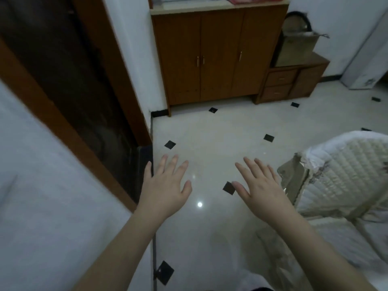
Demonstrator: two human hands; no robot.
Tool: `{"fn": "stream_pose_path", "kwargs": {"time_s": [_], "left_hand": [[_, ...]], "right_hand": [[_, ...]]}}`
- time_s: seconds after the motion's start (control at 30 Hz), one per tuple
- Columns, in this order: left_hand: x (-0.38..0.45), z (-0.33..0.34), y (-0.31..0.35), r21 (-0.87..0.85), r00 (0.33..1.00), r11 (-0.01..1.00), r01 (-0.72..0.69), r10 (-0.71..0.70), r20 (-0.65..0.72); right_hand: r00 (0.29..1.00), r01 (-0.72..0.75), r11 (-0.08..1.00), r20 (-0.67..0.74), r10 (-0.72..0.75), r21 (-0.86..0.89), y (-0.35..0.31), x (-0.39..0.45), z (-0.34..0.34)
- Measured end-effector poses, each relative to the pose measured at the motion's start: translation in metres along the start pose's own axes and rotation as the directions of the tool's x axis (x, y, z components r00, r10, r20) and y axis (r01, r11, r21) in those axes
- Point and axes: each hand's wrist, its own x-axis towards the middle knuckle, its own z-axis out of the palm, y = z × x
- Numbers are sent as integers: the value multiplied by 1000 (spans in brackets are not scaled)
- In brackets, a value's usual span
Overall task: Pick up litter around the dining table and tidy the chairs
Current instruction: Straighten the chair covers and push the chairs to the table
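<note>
Your left hand [168, 186] and right hand [259, 191] are spread flat and hold nothing, ready to grab. No litter, table or chair shows, only bare floor [210, 131] and a padded seat [346, 171] nearby.

There is a single view, taken from the person's head, looking forward and steeply down over both outstretched arms. The wide lens bends the edges: the white wall [42, 185] and dark doorway [69, 80] lean in on the left. The left hand [168, 185] and right hand [262, 190] sit close below the lens, mid-frame, above the pale tiled floor [210, 133]. Farther ahead it faces a wooden cabinet [210, 57] against the far wall, and a quilted white chair [346, 175] crowds the right edge
</note>
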Motion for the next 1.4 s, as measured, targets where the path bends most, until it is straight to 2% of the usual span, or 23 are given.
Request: {"fn": "stream_pose_path", "kwargs": {"time_s": [0.17,0.3,0.53,0.8,0.93,1.03,1.17,1.4], "left_hand": [[110,-3,28,33,986,986,-166,165,6],[207,4,58,42,972,972,-233,231,43],[338,-14,112,-2,935,935,-355,355,23],[485,-5,101,-104,946,941,-321,325,18],[580,-4,97,-89,926,923,-375,377,12],[650,-18,114,-54,885,884,-465,463,-39],[732,-41,162,-43,809,809,-587,584,-59],[825,-46,294,-47,627,625,-779,774,-86]], "right_hand": [[994,-106,994,-40,105,-26,44,69,5],[977,-195,981,-96,192,-19,85,130,4],[945,-285,958,-177,277,-25,171,241,-26],[942,-306,952,-154,299,-24,219,378,-32],[925,-358,932,-156,346,-52,242,453,-25],[899,-419,907,-161,407,-46,267,501,-36],[830,-528,848,-239,504,-46,310,541,-60],[647,-735,678,-294,704,6,408,546,-83]]}}
